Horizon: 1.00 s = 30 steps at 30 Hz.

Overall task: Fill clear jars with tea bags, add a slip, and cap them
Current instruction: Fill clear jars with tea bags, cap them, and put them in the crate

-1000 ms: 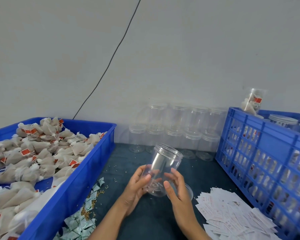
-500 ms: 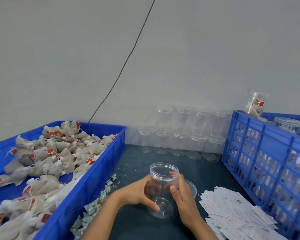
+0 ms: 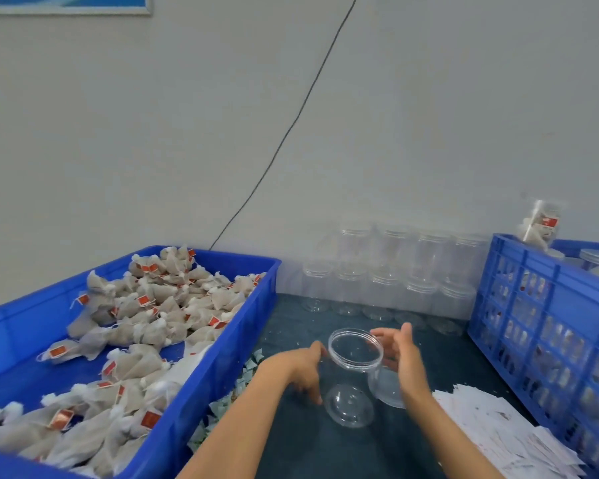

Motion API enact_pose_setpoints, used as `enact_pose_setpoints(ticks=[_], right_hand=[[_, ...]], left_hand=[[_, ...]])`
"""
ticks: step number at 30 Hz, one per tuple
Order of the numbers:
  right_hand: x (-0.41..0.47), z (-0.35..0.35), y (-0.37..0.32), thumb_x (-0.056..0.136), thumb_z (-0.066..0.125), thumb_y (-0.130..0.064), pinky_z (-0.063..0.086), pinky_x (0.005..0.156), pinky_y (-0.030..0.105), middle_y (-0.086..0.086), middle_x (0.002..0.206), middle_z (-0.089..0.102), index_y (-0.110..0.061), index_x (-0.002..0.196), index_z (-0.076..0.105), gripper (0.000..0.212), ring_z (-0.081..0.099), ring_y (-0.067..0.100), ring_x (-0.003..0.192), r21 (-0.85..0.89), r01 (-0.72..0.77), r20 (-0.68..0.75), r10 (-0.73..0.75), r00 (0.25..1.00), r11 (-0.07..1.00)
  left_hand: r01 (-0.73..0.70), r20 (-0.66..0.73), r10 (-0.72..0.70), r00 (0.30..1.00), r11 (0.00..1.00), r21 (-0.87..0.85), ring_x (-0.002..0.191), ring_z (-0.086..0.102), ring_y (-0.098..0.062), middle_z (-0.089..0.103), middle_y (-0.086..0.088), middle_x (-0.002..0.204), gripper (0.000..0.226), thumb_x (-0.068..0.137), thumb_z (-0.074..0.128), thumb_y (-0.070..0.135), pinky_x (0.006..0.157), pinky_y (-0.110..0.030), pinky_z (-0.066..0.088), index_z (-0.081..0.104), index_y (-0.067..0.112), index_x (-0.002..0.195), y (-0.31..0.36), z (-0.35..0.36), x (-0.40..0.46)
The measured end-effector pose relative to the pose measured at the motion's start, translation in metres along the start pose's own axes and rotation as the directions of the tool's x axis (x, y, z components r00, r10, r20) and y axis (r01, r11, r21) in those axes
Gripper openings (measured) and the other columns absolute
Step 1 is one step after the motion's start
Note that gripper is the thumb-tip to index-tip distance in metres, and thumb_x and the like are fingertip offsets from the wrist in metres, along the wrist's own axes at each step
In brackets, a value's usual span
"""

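An empty clear jar [image 3: 353, 378] stands upright and uncapped on the dark table. My left hand [image 3: 301, 368] is just left of it with loose fingers, and whether it touches the wall is unclear. To the jar's right my right hand [image 3: 400, 354] is open, its fingers just off the rim. A clear lid [image 3: 388, 387] lies behind the jar by my right wrist. Tea bags [image 3: 146, 316] with red tags fill the blue bin [image 3: 222, 361] at left. White paper slips [image 3: 495, 426] lie in a pile at right.
Several capped empty jars [image 3: 384, 271] are stacked against the wall at the back. A blue slotted crate [image 3: 547, 305] holding filled jars stands at right. Small green sachets [image 3: 225, 406] lie beside the bin. A black cable [image 3: 291, 122] runs up the wall.
The jar came down from a tilted hold in the air to stand on the table. Both hands have let go of it and opened. The view tilted upward.
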State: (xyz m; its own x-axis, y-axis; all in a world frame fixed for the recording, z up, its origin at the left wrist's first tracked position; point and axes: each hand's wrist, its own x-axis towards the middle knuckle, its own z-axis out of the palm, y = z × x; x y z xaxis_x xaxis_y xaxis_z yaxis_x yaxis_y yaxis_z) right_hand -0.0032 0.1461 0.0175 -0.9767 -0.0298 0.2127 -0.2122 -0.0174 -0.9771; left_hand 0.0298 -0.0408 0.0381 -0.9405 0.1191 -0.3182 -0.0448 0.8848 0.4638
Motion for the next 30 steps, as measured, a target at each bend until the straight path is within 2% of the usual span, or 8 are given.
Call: enact_pose_setpoints(ticks=[3,8,11,15,18,22,27,30], right_hand=[[0.011,0.002,-0.041,0.104,0.034,-0.024,0.048,0.081,0.035,0.014,0.093,0.069,-0.007,0.087,0.066,0.04,0.063,0.028,0.09,-0.104,0.108,-0.027,-0.111,0.993,0.989],[0.008,0.034,-0.107,0.1,0.041,-0.004,0.048,0.072,0.026,0.007,0.086,0.067,-0.008,0.085,0.064,0.027,0.063,0.02,0.08,-0.106,0.199,0.088,-0.19,0.978,0.974],[-0.001,0.07,-0.128,0.098,0.043,0.001,0.048,0.069,0.027,0.008,0.08,0.066,-0.007,0.086,0.062,0.024,0.062,0.018,0.074,-0.104,0.138,0.247,-0.109,0.963,0.985],[-0.014,0.123,-0.125,0.097,0.042,0.0,0.051,0.071,0.029,0.007,0.082,0.067,-0.01,0.089,0.062,0.024,0.063,0.017,0.076,-0.116,0.008,0.395,0.038,0.918,0.993],[-0.016,0.16,-0.111,0.096,0.041,0.002,0.055,0.075,0.031,0.01,0.09,0.067,-0.009,0.095,0.062,0.024,0.064,0.019,0.082,-0.123,-0.03,0.424,0.08,0.902,0.992],[-0.012,0.204,-0.093,0.094,0.037,0.006,0.055,0.084,0.035,0.01,0.095,0.065,-0.009,0.099,0.059,0.027,0.062,0.019,0.088,-0.122,-0.024,0.409,0.072,0.91,0.992],[0.003,0.239,-0.073,0.093,0.038,0.005,0.052,0.077,0.028,0.0,0.092,0.059,-0.013,0.102,0.057,0.028,0.057,0.013,0.083,-0.272,0.147,0.405,-0.025,0.914,0.951],[0.012,0.25,-0.059,0.097,0.037,-0.001,0.051,0.068,0.02,-0.002,0.097,0.056,-0.015,0.112,0.053,0.026,0.053,0.006,0.079,-0.383,0.202,0.425,-0.022,0.905,0.901]], left_hand=[[0.044,-0.135,-0.031,0.99,0.995,0.092,0.093,0.062,-0.026,0.061,-0.014,0.125,0.05,0.084,0.069,0.005,0.078,-0.033,0.049,0.052,0.004,0.13,0.015,-0.037,-0.013],[0.049,-0.456,-0.026,0.89,0.998,0.038,0.112,0.06,-0.03,0.064,-0.014,0.121,0.032,0.087,0.056,-0.002,0.095,-0.037,0.049,0.063,0.004,0.117,-0.002,-0.094,-0.037],[0.06,-0.578,-0.111,0.809,0.993,-0.107,0.108,0.062,-0.027,0.067,-0.009,0.115,0.025,0.086,0.054,0.0,0.094,-0.039,0.05,0.065,0.009,0.106,-0.046,-0.111,-0.048],[0.141,-0.578,-0.274,0.769,0.954,-0.265,0.094,0.061,-0.019,0.066,-0.008,0.107,0.014,0.088,0.056,0.002,0.089,-0.037,0.054,0.06,0.015,0.091,-0.126,-0.109,-0.054],[0.225,-0.495,-0.381,0.781,0.911,-0.346,0.1,0.058,-0.019,0.062,-0.007,0.115,0.017,0.087,0.06,0.006,0.087,-0.033,0.052,0.057,0.019,0.097,-0.181,-0.097,-0.053],[0.377,-0.433,-0.434,0.79,0.901,-0.215,0.102,0.053,-0.017,0.057,-0.005,0.125,0.033,0.089,0.061,0.017,0.088,-0.027,0.048,0.053,0.018,0.121,-0.22,-0.095,-0.046],[0.499,-0.766,-0.224,0.602,0.855,0.143,0.112,0.051,-0.015,0.054,-0.001,0.128,0.038,0.089,0.064,0.024,0.085,-0.024,0.042,0.048,0.026,0.123,-0.229,-0.108,-0.039],[0.57,-0.633,-0.342,0.695,0.798,0.195,0.133,0.038,-0.029,0.035,-0.011,0.148,0.08,0.081,0.071,0.048,0.105,-0.039,0.038,0.027,0.026,0.144,-0.237,-0.102,-0.031]])
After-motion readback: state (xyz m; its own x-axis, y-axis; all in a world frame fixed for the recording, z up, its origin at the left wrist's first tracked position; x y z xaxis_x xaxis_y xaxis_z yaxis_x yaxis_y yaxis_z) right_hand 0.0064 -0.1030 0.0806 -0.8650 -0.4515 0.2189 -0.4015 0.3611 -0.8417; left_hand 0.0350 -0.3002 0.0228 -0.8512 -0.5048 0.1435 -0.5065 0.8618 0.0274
